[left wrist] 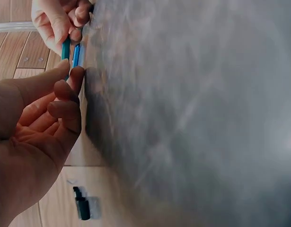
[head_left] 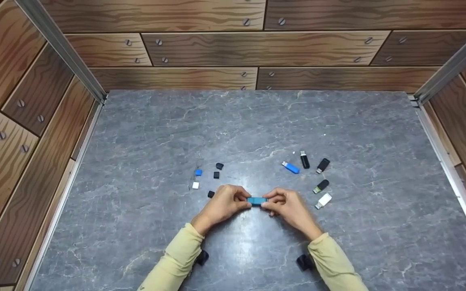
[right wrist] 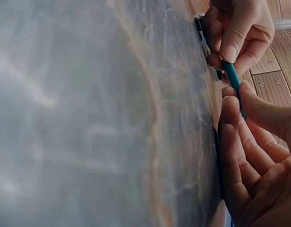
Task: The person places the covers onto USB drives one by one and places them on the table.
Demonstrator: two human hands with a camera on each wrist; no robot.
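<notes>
A teal USB stick (head_left: 257,201) lies crosswise between both hands, near the middle of the table. My left hand (head_left: 225,203) pinches its left end between thumb and fingertips. At the opposite end, the right hand (head_left: 289,205) pinches it the same way. Both wrist views show the teal body bridging the two hands, with its ends covered by fingertips. No bare metal plug shows on it. Just beside the left hand lies a small black cap (head_left: 210,194), partly hidden by that hand.
Left of the hands are more loose caps: blue (head_left: 198,172), white (head_left: 195,185) and black (head_left: 216,175). To the right lie several uncapped USB sticks, among them a blue one (head_left: 291,167), a black-and-green one (head_left: 320,186) and a white one (head_left: 323,201). Wood-patterned walls (head_left: 257,48) enclose the grey table.
</notes>
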